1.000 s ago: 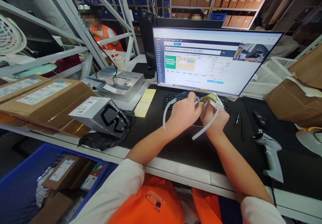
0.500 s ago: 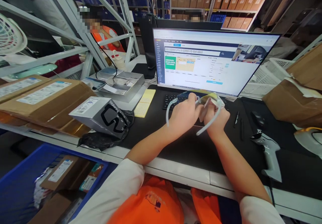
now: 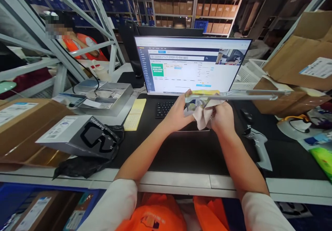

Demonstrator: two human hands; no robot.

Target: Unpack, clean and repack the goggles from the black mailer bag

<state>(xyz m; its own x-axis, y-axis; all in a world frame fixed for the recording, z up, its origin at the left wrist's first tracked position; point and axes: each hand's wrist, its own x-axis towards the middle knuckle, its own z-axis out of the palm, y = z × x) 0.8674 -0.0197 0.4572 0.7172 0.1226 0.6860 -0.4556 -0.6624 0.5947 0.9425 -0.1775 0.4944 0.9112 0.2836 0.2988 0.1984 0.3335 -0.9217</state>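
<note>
A pair of clear-framed glasses (image 3: 243, 95) with a yellowish lens is held above the desk in front of the monitor. Its long temples point right. My left hand (image 3: 178, 113) is closed on the left end of the frame, thumb underneath. A pale cloth (image 3: 202, 117) with zigzag edges hangs between both hands. My right hand (image 3: 223, 118) is closed on this cloth against the lens side; its fingertips are hidden. Behind the hands lies a black keyboard (image 3: 163, 110), partly covered by them.
A grey goggle box (image 3: 85, 137) and cardboard carton (image 3: 33, 130) stand left, near a yellow notepad (image 3: 135, 115). The monitor (image 3: 181, 68) is behind. At right are a barcode scanner (image 3: 259, 146), mouse (image 3: 246, 115) and open carton (image 3: 293, 58). A person in an orange vest (image 3: 83, 46) sits beyond.
The glasses have turned, so their temples now point right instead of toward me. More of the cloth hangs below the lens. The camera view has shifted right.
</note>
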